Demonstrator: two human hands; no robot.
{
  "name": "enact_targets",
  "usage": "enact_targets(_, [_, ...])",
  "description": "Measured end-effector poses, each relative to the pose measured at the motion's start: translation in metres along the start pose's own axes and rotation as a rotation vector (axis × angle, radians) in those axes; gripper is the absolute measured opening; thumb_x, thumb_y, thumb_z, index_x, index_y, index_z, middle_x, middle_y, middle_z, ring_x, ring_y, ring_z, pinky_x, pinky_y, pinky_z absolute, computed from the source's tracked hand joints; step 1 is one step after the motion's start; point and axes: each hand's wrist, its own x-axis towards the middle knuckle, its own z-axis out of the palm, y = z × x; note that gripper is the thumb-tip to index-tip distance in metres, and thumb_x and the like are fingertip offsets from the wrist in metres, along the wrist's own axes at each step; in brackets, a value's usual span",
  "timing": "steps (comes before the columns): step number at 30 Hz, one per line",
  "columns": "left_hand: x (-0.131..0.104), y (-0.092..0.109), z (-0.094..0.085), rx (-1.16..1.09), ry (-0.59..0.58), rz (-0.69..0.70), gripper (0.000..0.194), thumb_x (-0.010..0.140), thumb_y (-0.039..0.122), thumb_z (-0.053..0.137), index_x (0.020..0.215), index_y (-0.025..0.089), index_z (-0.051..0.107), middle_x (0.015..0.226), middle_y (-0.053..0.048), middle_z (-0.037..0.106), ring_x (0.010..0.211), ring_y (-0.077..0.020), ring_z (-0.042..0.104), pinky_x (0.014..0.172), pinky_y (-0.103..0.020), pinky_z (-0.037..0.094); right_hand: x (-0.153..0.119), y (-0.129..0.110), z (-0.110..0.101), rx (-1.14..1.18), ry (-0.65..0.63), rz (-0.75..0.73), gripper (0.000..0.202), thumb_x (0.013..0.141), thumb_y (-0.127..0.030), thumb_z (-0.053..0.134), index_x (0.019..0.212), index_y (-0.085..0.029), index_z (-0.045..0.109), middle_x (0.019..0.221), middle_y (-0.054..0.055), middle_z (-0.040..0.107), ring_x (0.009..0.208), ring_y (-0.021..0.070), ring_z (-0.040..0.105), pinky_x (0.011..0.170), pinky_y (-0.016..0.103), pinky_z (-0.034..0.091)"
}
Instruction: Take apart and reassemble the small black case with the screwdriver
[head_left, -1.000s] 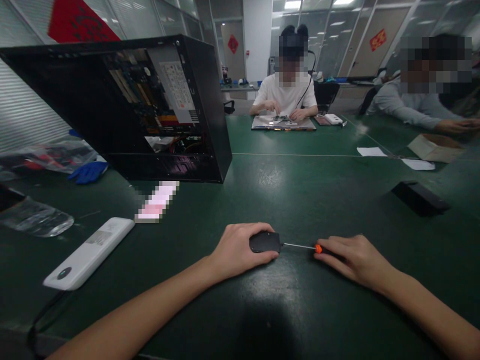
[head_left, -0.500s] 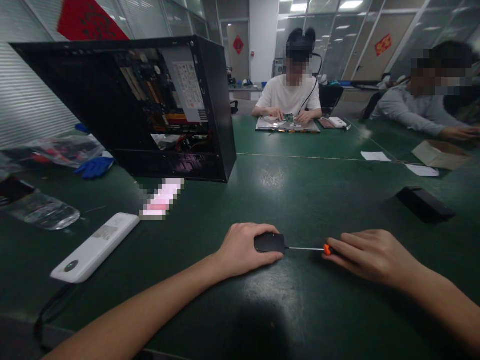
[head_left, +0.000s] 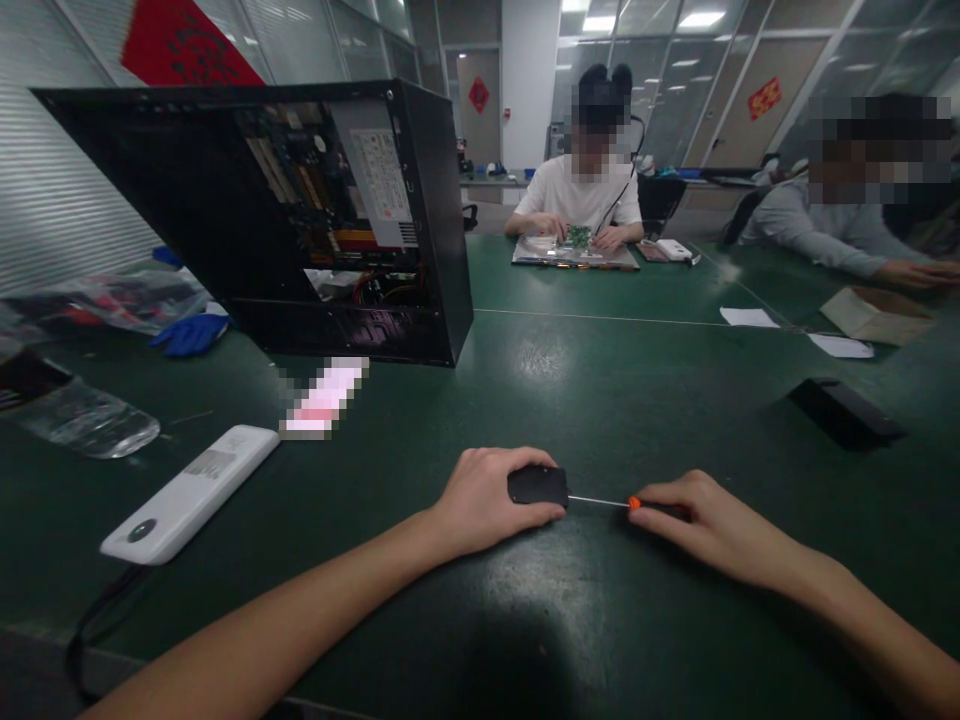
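Observation:
Flat on the green table, my left hand grips a small black rectangular box between thumb and fingers. What kind of device the box is cannot be made out. My right hand pinches a screwdriver by its orange and black handle, most of which the fingers hide. Its thin metal shaft points left and reaches the right end of the box. The exact spot where the tip meets the box is too small to see.
An open black computer case stands at the back left. Nearer lie a white power bank-like device with a strap, a plastic bottle and a blue glove. A black block lies right. Two people sit across the table.
My right hand has turned around the screwdriver handle and shifted slightly left, so the thumb and forefinger now show. My left hand and the black box stay in place.

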Motion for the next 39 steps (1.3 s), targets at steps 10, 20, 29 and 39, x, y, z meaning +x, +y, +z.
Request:
enact_targets(10, [-0.001,0.004,0.002,-0.020,0.002,0.000,0.043,0.082,0.049,0.085,0.120,0.033,0.075,0.118,0.006,0.080,0.107,-0.0240,0.075,0.095,-0.034,0.051,0.008,0.007,0.024,-0.258,0.152,-0.133,0.043,0.110,-0.050,0.041,0.108,-0.020,0.072,0.089,0.004,0.072,0.075,0.0172,0.069,0.067,0.031,0.046])
enact_targets(20, [-0.001,0.004,0.002,-0.018,0.020,-0.007,0.044,0.079,0.048,0.086,0.119,0.033,0.074,0.117,0.006,0.080,0.107,-0.0250,0.075,0.094,-0.035,0.051,0.008,0.009,0.034,-0.163,0.218,-0.154,0.039,0.110,-0.048,0.044,0.095,-0.020,0.067,0.077,0.001,0.069,0.065,0.0130,0.065,0.061,0.027,0.043])
enact_targets(29, [0.000,0.003,0.002,-0.029,0.020,0.011,0.044,0.079,0.048,0.087,0.118,0.031,0.075,0.114,0.003,0.080,0.104,-0.0245,0.075,0.092,-0.034,0.053,0.011,0.007,0.037,-0.141,0.220,-0.114,0.044,0.108,-0.053,0.044,0.093,-0.020,0.068,0.075,0.001,0.069,0.063,0.0137,0.064,0.060,0.027,0.043])
enact_targets(39, [-0.002,-0.001,0.004,-0.128,0.074,0.022,0.045,0.076,0.047,0.089,0.116,0.029,0.076,0.112,0.001,0.080,0.102,-0.0243,0.075,0.091,-0.034,0.055,0.004,0.019,0.024,-0.158,0.304,-0.031,0.044,0.106,-0.055,0.047,0.091,-0.021,0.071,0.072,0.002,0.068,0.061,0.0151,0.062,0.060,0.028,0.045])
